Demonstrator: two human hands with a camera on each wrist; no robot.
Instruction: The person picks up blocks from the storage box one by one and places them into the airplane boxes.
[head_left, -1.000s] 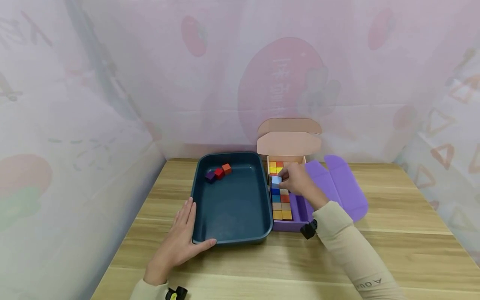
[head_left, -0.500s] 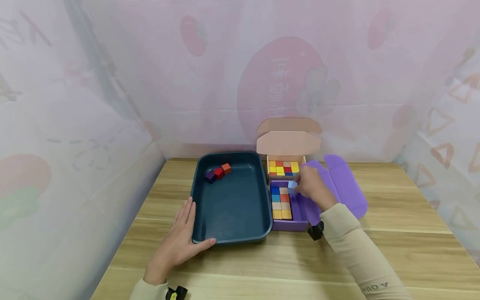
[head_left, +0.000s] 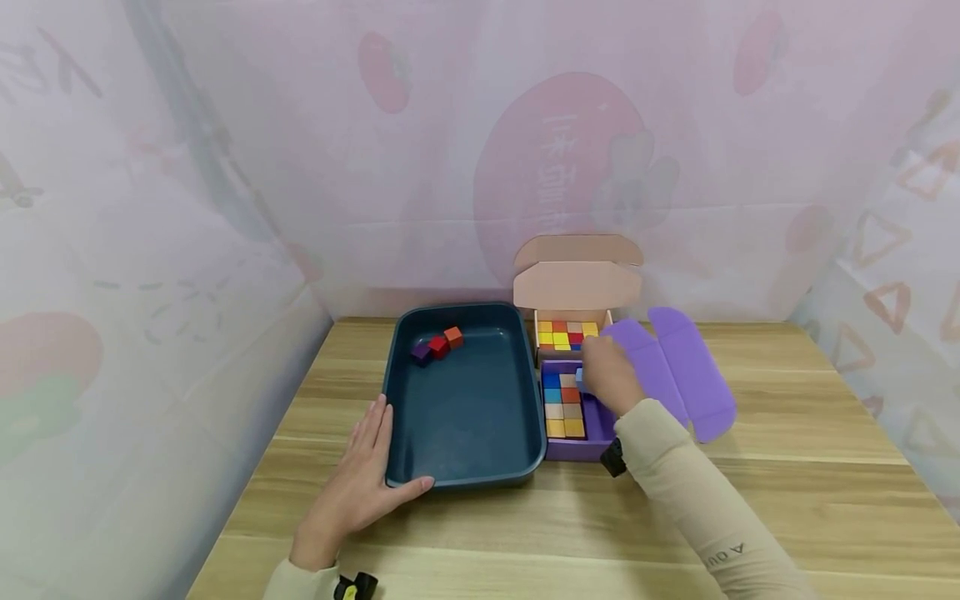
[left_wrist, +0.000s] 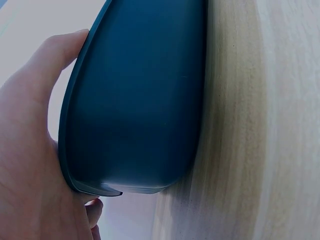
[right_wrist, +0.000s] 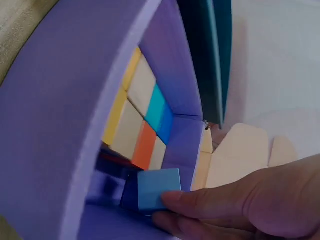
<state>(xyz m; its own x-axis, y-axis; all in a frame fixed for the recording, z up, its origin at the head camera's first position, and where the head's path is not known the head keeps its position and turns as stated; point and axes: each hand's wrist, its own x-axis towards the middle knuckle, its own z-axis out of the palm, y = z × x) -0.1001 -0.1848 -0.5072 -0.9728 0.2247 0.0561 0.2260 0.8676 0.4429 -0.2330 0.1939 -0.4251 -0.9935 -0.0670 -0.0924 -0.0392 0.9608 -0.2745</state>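
Pale-blue wooden cube (right_wrist: 158, 189) sits pinched in the right hand (head_left: 609, 377), low inside the purple cardboard box (head_left: 572, 451); best lowered square beside its neighbours; left hand (head_left: 358, 487), fingers flat, steadies the dark-teal plastic tray (head_left: 465, 478)

The light blue cube (head_left: 580, 379) is largely covered by the right hand (head_left: 611, 377) inside the purple box (head_left: 572, 451). Beside that box, the tray (left_wrist: 140, 95) is cut off in the left wrist view.

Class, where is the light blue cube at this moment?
The light blue cube is pinched in the right hand inside the purple box, just right of the packed cubes and the dark tray.
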